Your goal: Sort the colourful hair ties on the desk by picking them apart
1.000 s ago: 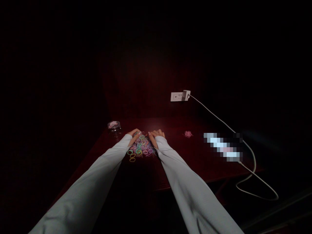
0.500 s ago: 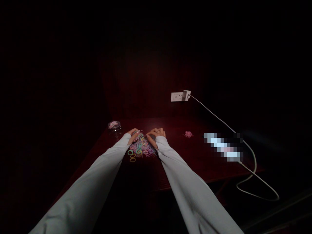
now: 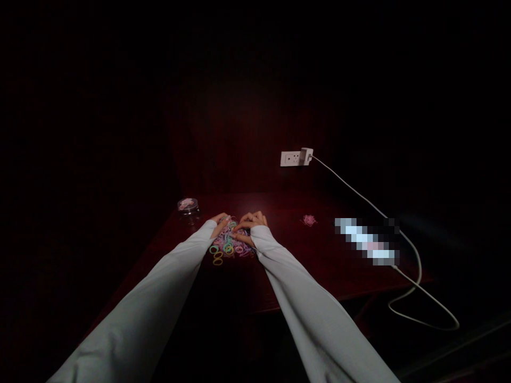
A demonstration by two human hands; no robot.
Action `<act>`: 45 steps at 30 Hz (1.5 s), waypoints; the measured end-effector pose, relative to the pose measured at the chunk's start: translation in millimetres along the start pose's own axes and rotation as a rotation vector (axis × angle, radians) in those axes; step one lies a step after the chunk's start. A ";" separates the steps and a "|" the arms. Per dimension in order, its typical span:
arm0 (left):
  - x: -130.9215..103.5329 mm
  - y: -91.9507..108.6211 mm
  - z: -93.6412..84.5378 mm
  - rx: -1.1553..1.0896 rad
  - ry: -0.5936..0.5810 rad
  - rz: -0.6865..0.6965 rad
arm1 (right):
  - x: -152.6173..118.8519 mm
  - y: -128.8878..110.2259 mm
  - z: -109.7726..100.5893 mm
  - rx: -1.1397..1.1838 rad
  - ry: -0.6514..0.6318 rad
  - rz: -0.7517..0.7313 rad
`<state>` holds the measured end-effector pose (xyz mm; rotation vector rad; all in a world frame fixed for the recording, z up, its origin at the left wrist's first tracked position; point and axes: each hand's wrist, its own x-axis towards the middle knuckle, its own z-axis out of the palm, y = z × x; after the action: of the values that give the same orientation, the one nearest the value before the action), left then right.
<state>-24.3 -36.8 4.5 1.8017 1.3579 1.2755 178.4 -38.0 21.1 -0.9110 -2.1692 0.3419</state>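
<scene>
Dark red wood surrounds us, the wall fading to black above a dim tabletop. Near its middle sits our pile of multicoloured elastic bands, with 2 yellow rings at its near left edge. Our right hand has changed most: half a second ago it was bunched beside the pile, and now it reaches leftward over it, thumb and fingers apart, the thumb across the bands. Our left hand has kept its place against the pile's left side; we cannot tell whether its fingers are clamped on a band. Unmoved are the lidded clear jar at far left, the small clump of pink bands to the right, and the wall socket with its white charger, whose cable runs toward a pixelated object.
</scene>
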 end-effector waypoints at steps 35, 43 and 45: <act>1.1 -4.8 1.1 -0.061 -0.010 -0.040 | 6.5 5.5 8.9 0.113 0.092 0.145; -2.1 0.8 1.6 -0.096 -0.001 -0.083 | 8.7 10.6 7.5 0.259 0.142 0.138; -2.4 3.2 1.7 -0.093 0.002 -0.073 | 10.2 12.1 8.1 0.273 0.169 0.153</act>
<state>-21.6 -40.0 5.6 1.6736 1.3313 1.2809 173.9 -21.9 15.0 -0.9168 -1.8497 0.5984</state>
